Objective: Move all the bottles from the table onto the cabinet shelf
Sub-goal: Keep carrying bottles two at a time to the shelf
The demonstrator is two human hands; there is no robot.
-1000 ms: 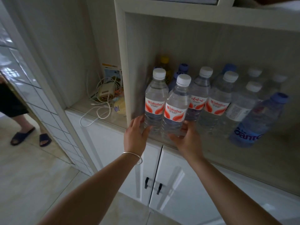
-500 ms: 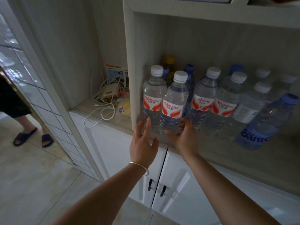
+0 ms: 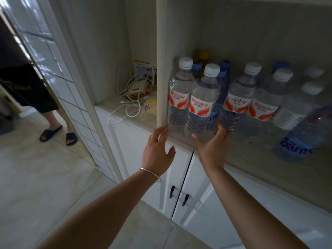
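Observation:
Several clear water bottles with white caps and red-and-white labels stand upright on the cabinet shelf (image 3: 239, 159). The leftmost bottle (image 3: 179, 97) is against the shelf's left wall, and a second bottle (image 3: 203, 103) stands just right of it. More bottles, some with blue caps, fill the shelf behind and to the right; a blue-labelled bottle (image 3: 303, 139) leans at the far right. My left hand (image 3: 158, 150) hovers with straight fingers just below the leftmost bottle, holding nothing. My right hand (image 3: 213, 144) is open at the shelf's front edge, its fingertips near the bottles' bases.
A vertical divider (image 3: 161, 69) separates the bottle shelf from a nook holding white cables and a charger (image 3: 136, 88). White cabinet doors with black handles (image 3: 178, 194) are below. Another person's legs in dark sandals (image 3: 57, 133) stand on the tiled floor at left.
Both hands let go of the two front bottles and drew back toward me. The two bottles now stand on the shelf on their own. The view has shifted left.

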